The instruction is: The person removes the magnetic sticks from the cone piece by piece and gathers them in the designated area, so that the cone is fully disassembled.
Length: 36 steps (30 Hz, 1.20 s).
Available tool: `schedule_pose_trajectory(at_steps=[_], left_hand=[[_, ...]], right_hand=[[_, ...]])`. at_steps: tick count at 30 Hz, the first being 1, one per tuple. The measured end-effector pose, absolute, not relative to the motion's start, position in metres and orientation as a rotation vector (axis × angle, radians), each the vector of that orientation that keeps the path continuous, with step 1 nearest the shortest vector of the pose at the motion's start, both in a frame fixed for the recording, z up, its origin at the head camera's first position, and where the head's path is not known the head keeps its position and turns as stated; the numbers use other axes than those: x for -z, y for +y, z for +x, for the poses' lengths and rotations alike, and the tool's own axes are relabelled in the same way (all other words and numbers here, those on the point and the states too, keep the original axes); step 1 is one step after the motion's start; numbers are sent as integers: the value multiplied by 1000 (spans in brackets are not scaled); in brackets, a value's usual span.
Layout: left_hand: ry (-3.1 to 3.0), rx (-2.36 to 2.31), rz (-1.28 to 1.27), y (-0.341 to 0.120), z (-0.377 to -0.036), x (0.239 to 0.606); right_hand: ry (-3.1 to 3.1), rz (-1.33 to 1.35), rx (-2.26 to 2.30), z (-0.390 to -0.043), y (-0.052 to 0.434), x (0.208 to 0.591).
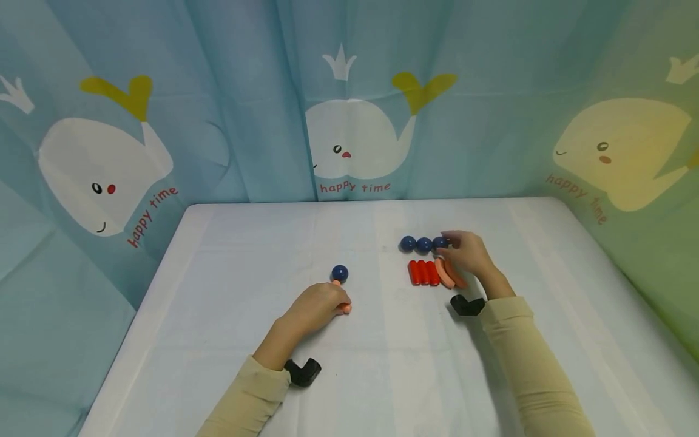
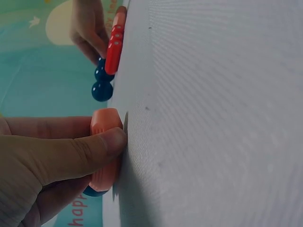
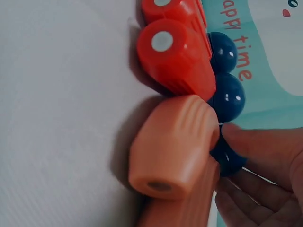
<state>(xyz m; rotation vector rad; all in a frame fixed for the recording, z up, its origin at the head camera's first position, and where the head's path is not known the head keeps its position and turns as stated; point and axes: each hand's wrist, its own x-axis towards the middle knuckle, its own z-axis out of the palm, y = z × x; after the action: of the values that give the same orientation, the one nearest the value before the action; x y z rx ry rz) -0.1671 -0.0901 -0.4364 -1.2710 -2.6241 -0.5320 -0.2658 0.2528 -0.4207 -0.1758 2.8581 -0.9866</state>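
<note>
My left hand (image 1: 319,308) pinches an orange curved stick (image 2: 106,124) between thumb and fingers, low over the white table. At the stick's far end sits a blue ball (image 1: 340,273), mostly hidden behind the stick in the left wrist view. Farther back on the right, my right hand (image 1: 468,252) grips the rightmost blue ball (image 3: 228,161) with its thumb and fingers around it. That ball stands in a row with a middle blue ball (image 1: 424,245) and a left blue ball (image 1: 408,244).
In front of the blue row lie three red sticks (image 1: 423,273) side by side. Two orange curved sticks (image 1: 445,274) lie right of them, under the right wrist. A black wrist camera (image 1: 303,372) is on each wrist. A whale-print curtain (image 1: 251,121) borders the white table (image 1: 246,243).
</note>
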Motion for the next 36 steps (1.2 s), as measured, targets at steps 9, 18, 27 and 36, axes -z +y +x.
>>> schedule_pose_trajectory(at_steps=[9, 18, 27, 36], left_hand=[[-2710, 333, -1227, -83, -163, 431], [-2757, 148, -1134, -62, -159, 426], [-2756, 99, -1023, -43, -155, 427], [-2728, 125, -1039, -37, -154, 427]], right_hand=[[3007, -227, 1083, -249, 257, 413], [3107, -249, 1316, -216, 236, 406], [3024, -550, 1296, -190, 202, 417], [2917, -802, 1277, -177, 176, 428]])
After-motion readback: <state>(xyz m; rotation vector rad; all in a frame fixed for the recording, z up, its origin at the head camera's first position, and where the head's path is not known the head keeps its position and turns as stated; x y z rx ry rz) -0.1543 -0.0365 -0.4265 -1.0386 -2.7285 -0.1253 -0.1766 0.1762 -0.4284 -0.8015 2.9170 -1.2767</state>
